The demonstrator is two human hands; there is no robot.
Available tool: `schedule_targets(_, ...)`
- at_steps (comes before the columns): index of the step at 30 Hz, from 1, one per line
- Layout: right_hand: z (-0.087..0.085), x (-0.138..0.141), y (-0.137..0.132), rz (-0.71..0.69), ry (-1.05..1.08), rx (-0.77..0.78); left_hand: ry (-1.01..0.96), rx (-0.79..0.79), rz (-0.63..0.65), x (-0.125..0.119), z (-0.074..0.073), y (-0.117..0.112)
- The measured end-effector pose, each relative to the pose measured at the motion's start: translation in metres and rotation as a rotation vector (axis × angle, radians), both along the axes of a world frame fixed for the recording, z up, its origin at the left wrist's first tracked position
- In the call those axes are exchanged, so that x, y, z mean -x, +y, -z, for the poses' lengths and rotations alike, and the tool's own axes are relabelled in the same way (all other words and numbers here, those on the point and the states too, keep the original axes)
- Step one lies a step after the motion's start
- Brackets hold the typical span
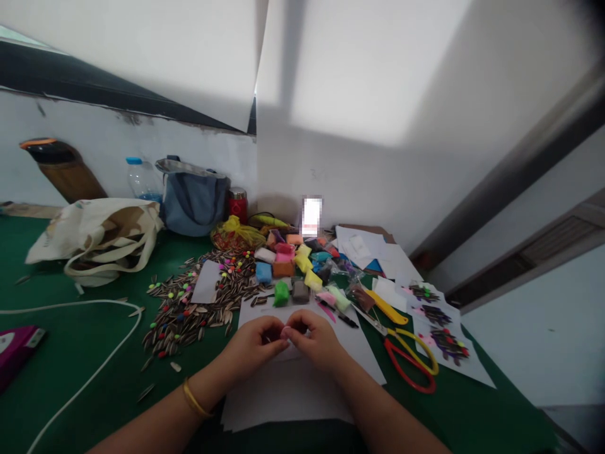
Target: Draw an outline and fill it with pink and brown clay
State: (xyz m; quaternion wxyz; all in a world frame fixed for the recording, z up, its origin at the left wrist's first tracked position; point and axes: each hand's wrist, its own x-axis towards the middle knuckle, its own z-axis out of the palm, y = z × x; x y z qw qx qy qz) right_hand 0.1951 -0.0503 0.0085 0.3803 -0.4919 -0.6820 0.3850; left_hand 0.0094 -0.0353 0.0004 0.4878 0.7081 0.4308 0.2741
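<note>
A small rounded lump of pale pink, clay-like material [286, 331] is held between the fingertips of the left hand [253, 345] and the right hand [317, 342] — mostly covered by them, so its full shape cannot be told. The lump is above the white, flat, rectangular paper sheets [289, 397] that lie on the table beneath both hands. At least two sheets overlap slightly out of line, their corners showing separately at the near left — the upper surface is plain where visible, and the forearms hide part of each side.
</note>
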Motion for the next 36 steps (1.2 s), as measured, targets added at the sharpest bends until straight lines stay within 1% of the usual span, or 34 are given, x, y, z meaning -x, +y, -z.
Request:
schedule_targets(5, -0.001, 0.0, 0.0, -0.033, 0.029, 0.013, 0.048, -0.055, -0.026, -0.001, -0.001, 0.001)
schedule_targets(9, 0.001, -0.001, 0.0, -0.034, 0.002, -0.008, 0.047, -0.075, -0.033, -0.001, 0.001, 0.002)
schedule_targets(13, 0.002, -0.001, 0.001, 0.004, -0.034, -0.008, 0.041, -0.051, -0.023, -0.001, 0.002, 0.001)
schedule_targets(16, 0.002, -0.002, 0.002, 0.008, -0.035, -0.011, -0.011, -0.045, -0.046, -0.002, 0.003, 0.0)
schedule_targets(19, 0.002, -0.005, 0.003, 0.012, -0.032, -0.006, -0.046, -0.027, -0.039, -0.002, 0.004, 0.0)
schedule_targets(23, 0.006, -0.01, 0.006, 0.0, -0.037, 0.064, -0.027, 0.074, -0.002, 0.001, 0.003, 0.002)
schedule_targets(25, 0.007, -0.011, 0.005, -0.025, -0.081, 0.118, 0.058, 0.1, 0.032, 0.005, -0.001, 0.003)
schedule_targets(26, 0.008, -0.011, 0.005, -0.042, -0.111, 0.141, 0.13, 0.083, 0.044, 0.007, -0.003, 0.004)
schedule_targets(27, 0.008, -0.011, 0.004, -0.059, -0.142, 0.16, 0.217, 0.045, 0.05, 0.008, -0.005, 0.004)
schedule_targets(30, 0.006, -0.011, 0.002, -0.092, -0.219, 0.188, 0.486, -0.145, 0.035, 0.013, -0.013, 0.006)
schedule_targets(32, 0.003, -0.011, 0.002, -0.095, -0.224, 0.207, 0.609, -0.246, 0.044, 0.014, -0.016, 0.007)
schedule_targets(34, 0.001, -0.012, 0.003, -0.095, -0.168, 0.241, 0.66, -0.306, 0.076, 0.015, -0.018, 0.008)
schedule_targets(36, -0.001, -0.013, 0.004, -0.101, -0.085, 0.271, 0.655, -0.329, 0.119, 0.017, -0.019, 0.009)
